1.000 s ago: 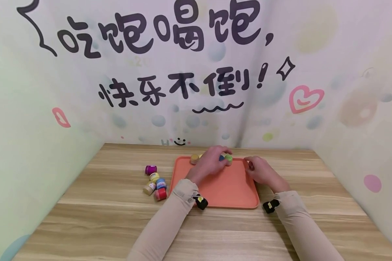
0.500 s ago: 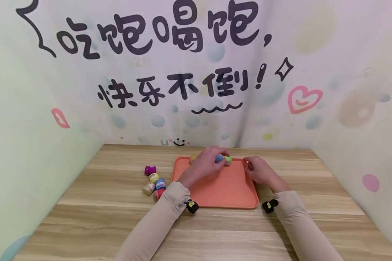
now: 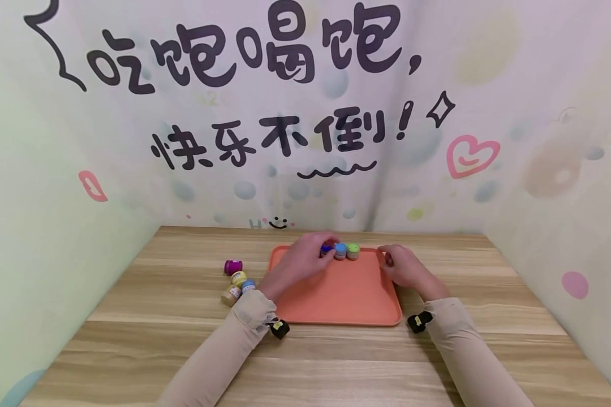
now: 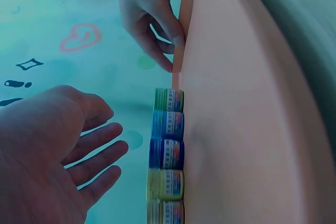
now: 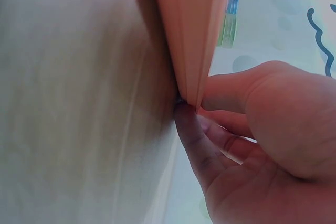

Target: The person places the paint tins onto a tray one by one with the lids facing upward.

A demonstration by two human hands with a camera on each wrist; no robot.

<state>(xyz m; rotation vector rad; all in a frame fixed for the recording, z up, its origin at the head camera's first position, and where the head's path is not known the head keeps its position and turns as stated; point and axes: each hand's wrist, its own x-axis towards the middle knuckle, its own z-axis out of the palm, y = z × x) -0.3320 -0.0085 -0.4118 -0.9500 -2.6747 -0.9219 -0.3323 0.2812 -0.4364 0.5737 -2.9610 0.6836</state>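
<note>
Near the back edge of the orange tray [image 3: 336, 294] stands a row of small lidded jars. A green jar [image 3: 353, 251], a light blue jar [image 3: 340, 252] and a dark blue jar [image 3: 326, 249] show in the head view; the left wrist view adds a yellow jar [image 4: 165, 184] and a tan jar [image 4: 165, 212]. My left hand [image 3: 302, 258] hovers over the row's left part, fingers relaxed and apart from the jars, holding nothing. My right hand [image 3: 406, 267] pinches the tray's back right corner, thumb on one side of the rim [image 5: 190, 51] and fingers underneath.
Left of the tray, a purple jar [image 3: 233, 267], a yellow jar [image 3: 238, 278], a light blue jar [image 3: 248, 286] and a tan jar [image 3: 231, 294] lie on the wooden table [image 3: 147, 316]. My left sleeve [image 3: 219, 345] passes close by them. A printed curtain [image 3: 265, 186] hangs behind.
My left hand has moved leftward along the row, uncovering the light blue jar and part of the dark blue one. Its sleeve now hides the red jar. The right hand keeps its place.
</note>
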